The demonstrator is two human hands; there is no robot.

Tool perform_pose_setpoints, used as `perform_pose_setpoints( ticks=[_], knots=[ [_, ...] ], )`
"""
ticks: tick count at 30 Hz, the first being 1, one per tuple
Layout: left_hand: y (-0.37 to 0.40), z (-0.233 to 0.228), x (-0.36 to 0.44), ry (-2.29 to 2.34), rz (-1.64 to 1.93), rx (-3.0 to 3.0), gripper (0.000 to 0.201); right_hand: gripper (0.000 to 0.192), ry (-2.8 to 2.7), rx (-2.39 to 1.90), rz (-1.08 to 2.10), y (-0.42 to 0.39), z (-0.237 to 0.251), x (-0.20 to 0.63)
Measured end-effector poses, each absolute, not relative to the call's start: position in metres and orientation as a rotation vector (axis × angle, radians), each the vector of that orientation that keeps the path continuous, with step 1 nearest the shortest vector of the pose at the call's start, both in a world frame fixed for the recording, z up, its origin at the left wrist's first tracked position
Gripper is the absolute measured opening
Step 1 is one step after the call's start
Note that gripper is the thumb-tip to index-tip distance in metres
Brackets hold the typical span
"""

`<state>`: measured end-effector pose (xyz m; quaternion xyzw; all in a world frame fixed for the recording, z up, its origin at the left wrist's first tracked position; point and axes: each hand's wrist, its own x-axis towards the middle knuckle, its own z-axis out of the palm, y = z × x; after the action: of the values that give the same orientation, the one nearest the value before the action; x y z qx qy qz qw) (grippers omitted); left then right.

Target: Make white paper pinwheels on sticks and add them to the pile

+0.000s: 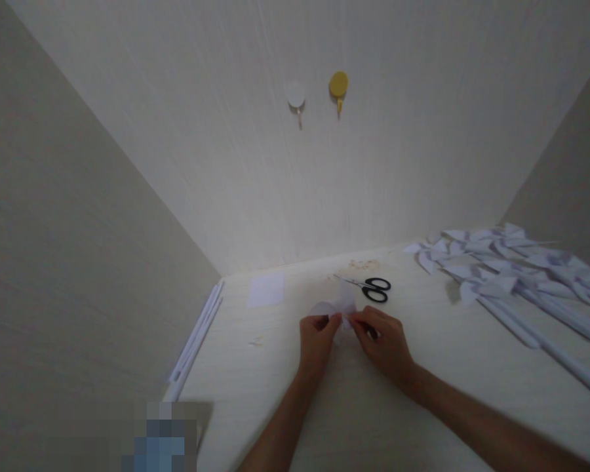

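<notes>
A white paper pinwheel (345, 299), its blades curled, is held just above the table between my two hands. My left hand (315, 344) is closed, thumb and fingers pinching the paper's left side near its middle. From the right, my right hand (386, 342) is also closed, its fingertips pinched at the same middle; anything small between them is too blurred to make out. Scissors (376, 290) with black handles lie just beyond my right hand, blades pointing left. A flat square of white paper (266, 290) rests behind and left of my left hand.
Several finished paper pinwheels (491, 283) on rolled paper sticks lie at the right. Rolled paper sticks (196, 337) lie along the left wall. Small scraps (256, 341) are on the table (236, 406). A white hook (295, 96) and a yellow hook (339, 85) hang on the back wall.
</notes>
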<state>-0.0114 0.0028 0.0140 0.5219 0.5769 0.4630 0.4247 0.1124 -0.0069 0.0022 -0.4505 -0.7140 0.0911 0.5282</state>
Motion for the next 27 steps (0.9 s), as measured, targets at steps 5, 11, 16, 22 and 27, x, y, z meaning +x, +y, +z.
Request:
perform_pose_setpoints(
  ticks=[5, 11, 16, 22, 27],
  knots=[
    [0.001, 0.016, -0.011, 1.515, 1.14, 1.322, 0.034, 0.015, -1.732, -1.089, 0.216, -0.007, 0.001, 0.112],
    [-0.001, 0.023, -0.008, 1.543, 1.162, 1.356, 0.032, 0.014, -1.765, -1.096, 0.138, -0.007, -0.001, 0.111],
    [-0.001, 0.024, -0.008, 1.561, 1.193, 1.379, 0.032, 0.015, -1.76, -1.124, 0.173, -0.006, -0.005, 0.111],
    [-0.002, 0.021, -0.008, 1.54, 1.193, 1.439, 0.027, 0.016, -1.756, -1.127, 0.212, -0.008, -0.005, 0.11],
    [-0.001, 0.021, -0.01, 1.511, 1.187, 1.45, 0.028, 0.015, -1.735, -1.125, 0.283, -0.007, -0.002, 0.111]
  ],
)
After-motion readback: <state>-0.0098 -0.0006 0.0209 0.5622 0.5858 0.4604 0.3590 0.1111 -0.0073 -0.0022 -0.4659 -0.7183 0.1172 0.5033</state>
